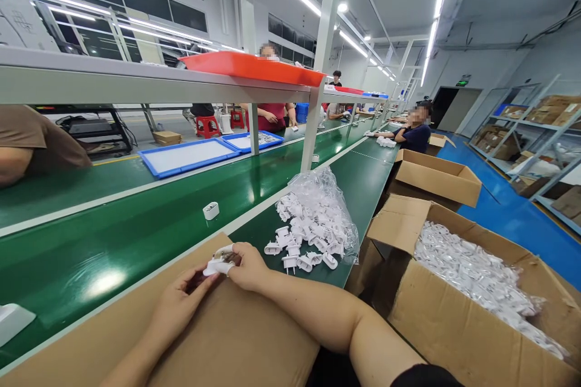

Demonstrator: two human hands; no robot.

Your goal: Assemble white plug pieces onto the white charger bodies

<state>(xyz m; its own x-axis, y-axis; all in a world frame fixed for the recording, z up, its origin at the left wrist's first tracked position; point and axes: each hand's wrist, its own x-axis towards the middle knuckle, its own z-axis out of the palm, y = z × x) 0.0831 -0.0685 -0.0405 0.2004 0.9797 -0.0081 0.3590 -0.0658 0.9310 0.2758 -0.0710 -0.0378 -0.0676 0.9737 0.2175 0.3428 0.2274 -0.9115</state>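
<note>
Both my hands meet over a brown cardboard sheet [236, 338] at the near edge of the green bench. My left hand [179, 302] and my right hand [247, 266] pinch a small white plastic plug part [218, 263] between their fingertips. Just right of my right hand lies a pile of white plug parts [308, 233], spilling out of a clear plastic bag [324, 193]. One white part [211, 210] sits alone on the green conveyor belt [136, 236].
An open cardboard box [463, 326] full of white parts stands at my right, another open box [436, 178] behind it. Blue trays [188, 157] lie across the belt, a red tray [252, 66] on the overhead shelf. Other people sit along the line.
</note>
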